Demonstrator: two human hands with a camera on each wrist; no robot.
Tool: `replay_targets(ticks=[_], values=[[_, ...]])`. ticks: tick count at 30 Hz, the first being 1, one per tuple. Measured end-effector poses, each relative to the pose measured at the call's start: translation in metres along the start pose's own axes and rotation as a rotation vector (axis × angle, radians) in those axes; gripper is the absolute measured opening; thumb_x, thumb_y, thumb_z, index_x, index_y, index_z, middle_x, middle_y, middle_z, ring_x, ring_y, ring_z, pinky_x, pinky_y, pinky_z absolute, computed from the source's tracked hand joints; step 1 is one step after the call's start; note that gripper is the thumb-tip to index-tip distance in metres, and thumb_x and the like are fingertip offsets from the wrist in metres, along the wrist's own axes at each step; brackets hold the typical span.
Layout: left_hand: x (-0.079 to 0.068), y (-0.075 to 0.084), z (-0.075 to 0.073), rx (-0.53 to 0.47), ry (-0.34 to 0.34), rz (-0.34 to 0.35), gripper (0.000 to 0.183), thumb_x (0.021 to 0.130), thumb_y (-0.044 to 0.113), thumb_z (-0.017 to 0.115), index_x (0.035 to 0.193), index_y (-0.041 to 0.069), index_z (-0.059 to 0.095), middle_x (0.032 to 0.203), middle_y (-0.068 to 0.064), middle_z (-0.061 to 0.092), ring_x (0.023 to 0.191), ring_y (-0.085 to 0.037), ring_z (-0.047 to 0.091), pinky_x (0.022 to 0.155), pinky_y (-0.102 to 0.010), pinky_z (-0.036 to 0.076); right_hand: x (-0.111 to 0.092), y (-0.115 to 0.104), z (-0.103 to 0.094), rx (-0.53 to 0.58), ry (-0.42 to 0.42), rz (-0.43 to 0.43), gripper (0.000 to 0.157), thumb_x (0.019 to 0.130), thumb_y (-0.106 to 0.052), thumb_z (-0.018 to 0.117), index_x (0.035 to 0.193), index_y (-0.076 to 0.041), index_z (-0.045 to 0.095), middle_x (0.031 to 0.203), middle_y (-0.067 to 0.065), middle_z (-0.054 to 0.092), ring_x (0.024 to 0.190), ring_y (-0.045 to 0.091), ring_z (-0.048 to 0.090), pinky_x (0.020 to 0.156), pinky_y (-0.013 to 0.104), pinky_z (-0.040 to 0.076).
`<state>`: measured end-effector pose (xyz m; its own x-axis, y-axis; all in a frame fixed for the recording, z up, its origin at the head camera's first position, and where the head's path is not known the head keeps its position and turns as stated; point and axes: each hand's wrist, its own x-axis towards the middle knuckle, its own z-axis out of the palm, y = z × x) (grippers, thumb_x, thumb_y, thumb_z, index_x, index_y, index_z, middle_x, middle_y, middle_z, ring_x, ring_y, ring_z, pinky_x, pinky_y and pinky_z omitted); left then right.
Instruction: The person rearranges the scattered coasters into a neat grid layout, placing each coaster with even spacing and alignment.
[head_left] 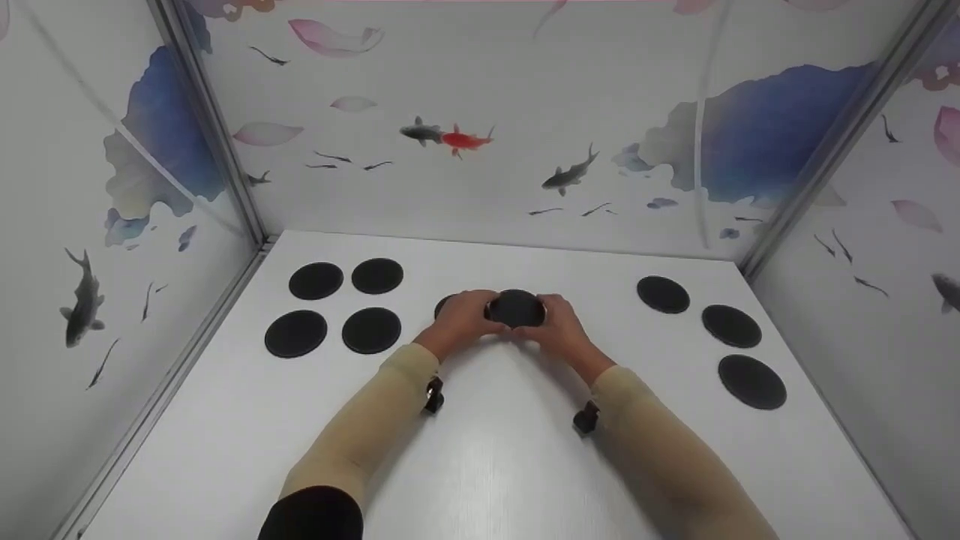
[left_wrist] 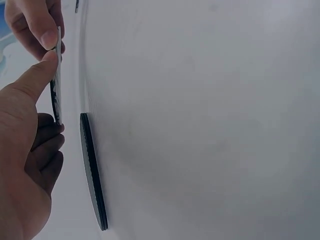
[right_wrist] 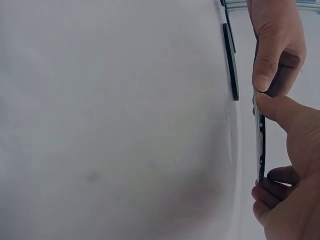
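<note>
Both hands hold one round black coaster (head_left: 516, 308) between them, near the middle of the table. My left hand (head_left: 466, 319) grips its left edge and my right hand (head_left: 556, 324) its right edge, with the thumbs meeting at the near rim. In the left wrist view the coaster (left_wrist: 56, 95) is seen edge-on, tilted off the table, with a pale layer along its side. The right wrist view also has the coaster (right_wrist: 260, 140) edge-on, pinched between thumb and fingers. Another black disc (head_left: 442, 304) lies behind my left hand, mostly hidden by it.
On the table's left lie several black discs, among them a back one (head_left: 377, 276) and a front one (head_left: 296, 334). Three more lie on the right, the nearest (head_left: 752, 382) by the table's edge. White walls (head_left: 480, 202) with painted fish enclose the table's back and sides.
</note>
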<state>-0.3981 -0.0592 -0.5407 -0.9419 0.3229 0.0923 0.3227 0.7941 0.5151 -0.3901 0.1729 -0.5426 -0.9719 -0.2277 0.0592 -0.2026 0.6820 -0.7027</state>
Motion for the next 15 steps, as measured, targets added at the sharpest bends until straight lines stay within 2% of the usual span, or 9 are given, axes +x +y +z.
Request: replay_targets(ticks=[9, 15], values=[[0.0042, 0.0029, 0.0013, 0.035, -0.023, -0.015, 0.068, 0.093, 0.045, 0.091, 0.148, 0.011, 0.07, 0.146, -0.007, 0.072, 0.138, -0.027, 0.065, 0.12, -0.044, 0.048, 0.0059, 0.004, 0.0005, 0.0, -0.027, 0.004, 0.081, 0.091, -0.028, 0.095, 0.153, 0.007, 0.056, 0.153, 0.025, 0.057, 0.146, 0.04, 0.053, 0.124, 0.054, 0.042], [0.0041, 0.005, 0.0035, 0.037, -0.045, -0.036, 0.062, 0.092, 0.045, 0.092, 0.143, 0.015, 0.073, 0.139, -0.004, 0.075, 0.134, -0.024, 0.067, 0.118, -0.042, 0.049, 0.0043, 0.0037, 0.0017, 0.007, -0.032, 0.01, 0.074, 0.089, -0.023, 0.096, 0.148, 0.006, 0.06, 0.147, 0.022, 0.061, 0.141, 0.038, 0.056, 0.122, 0.053, 0.044]])
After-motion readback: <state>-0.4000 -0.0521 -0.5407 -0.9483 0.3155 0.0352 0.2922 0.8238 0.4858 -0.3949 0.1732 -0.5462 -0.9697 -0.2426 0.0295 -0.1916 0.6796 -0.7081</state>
